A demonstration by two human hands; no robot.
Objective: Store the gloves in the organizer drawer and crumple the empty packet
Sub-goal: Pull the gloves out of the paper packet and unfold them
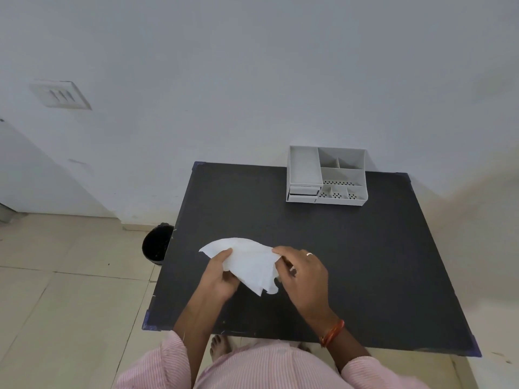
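While both hands grip it above the dark tabletop [365, 262], the white packet [247, 262] hangs between them: the left hand [222, 276] pinches its left edge, the right hand [303, 276] closes on its right edge. Well apart, the grey organizer [325, 175] sits at the far edge by the wall, its small drawers [303, 193] at front left.
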